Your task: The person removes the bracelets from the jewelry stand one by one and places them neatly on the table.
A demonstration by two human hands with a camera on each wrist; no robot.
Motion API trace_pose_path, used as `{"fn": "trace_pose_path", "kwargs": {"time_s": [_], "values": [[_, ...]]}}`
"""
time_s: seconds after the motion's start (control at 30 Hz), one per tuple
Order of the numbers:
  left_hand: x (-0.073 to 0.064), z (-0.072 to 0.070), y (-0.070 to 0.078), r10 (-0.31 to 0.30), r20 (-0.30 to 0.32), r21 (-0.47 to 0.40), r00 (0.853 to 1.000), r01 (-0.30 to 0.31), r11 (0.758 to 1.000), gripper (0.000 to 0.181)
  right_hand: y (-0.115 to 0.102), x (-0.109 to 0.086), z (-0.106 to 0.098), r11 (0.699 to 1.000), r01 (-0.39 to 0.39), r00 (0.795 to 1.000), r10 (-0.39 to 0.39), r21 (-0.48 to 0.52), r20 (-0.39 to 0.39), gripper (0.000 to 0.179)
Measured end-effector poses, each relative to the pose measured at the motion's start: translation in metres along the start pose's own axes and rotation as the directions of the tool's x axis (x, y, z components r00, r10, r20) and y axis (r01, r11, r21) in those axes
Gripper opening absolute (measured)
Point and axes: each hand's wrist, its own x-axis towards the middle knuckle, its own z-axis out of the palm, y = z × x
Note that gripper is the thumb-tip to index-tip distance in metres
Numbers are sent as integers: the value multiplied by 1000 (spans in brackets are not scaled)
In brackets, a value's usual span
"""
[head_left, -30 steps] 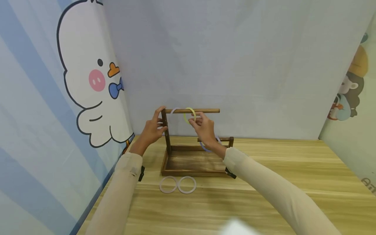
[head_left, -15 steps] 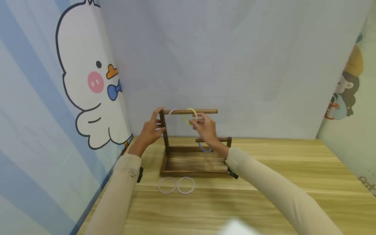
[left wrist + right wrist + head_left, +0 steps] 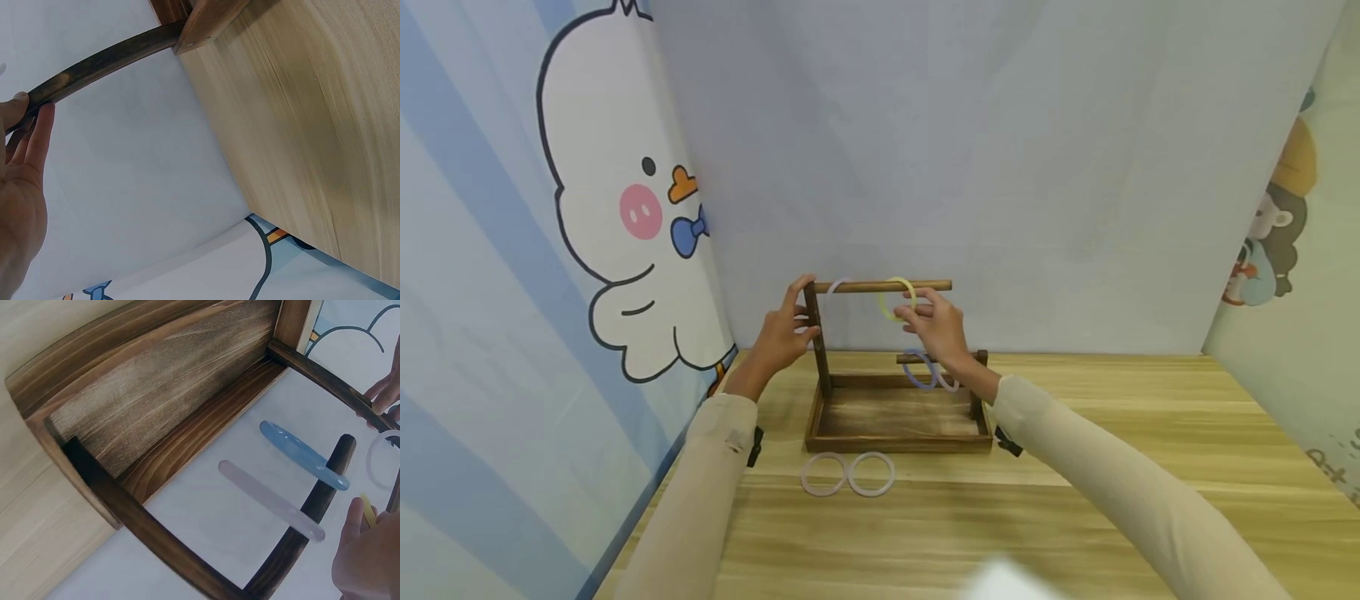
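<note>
My left hand (image 3: 781,337) grips the top of the tall dark post of a wooden rack (image 3: 819,354); in the left wrist view, thumb and fingers close around that post (image 3: 112,59). My right hand (image 3: 942,329) pinches a yellow ring (image 3: 912,290) by its lower right side, and the ring encircles the upper wooden bar (image 3: 861,287). Further left on this bar hangs a pale lilac ring (image 3: 831,291). On the lower bar (image 3: 331,481), below my right hand, hang a blue ring (image 3: 300,453) and a pale pinkish ring (image 3: 269,499).
Two pale rings, a left one (image 3: 805,483) and a right one (image 3: 891,479), lie side by side on the wooden table (image 3: 1075,500) before the rack's tray base (image 3: 895,446). Behind stands a grey cloth backdrop (image 3: 1000,167); a cartoon bird curtain (image 3: 602,125) is at left.
My right hand has drawn the yellow ring rightward along the upper bar, away from the lilac ring. The lower bar's rings now show more fully. My left hand keeps its grip on the post.
</note>
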Motion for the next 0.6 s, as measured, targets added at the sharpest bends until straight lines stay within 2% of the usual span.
{"fn": "trace_pose_path", "kwargs": {"time_s": [0.2,0.6], "values": [[1,-2,2,8,-3,4,1000,-8,1000,90,0,1,-12,998,-55,998,55,-6,10,30],[1,1,2,17,-11,-5,1000,-17,1000,90,3,-2,-33,996,-81,997,80,-34,-14,28]]}}
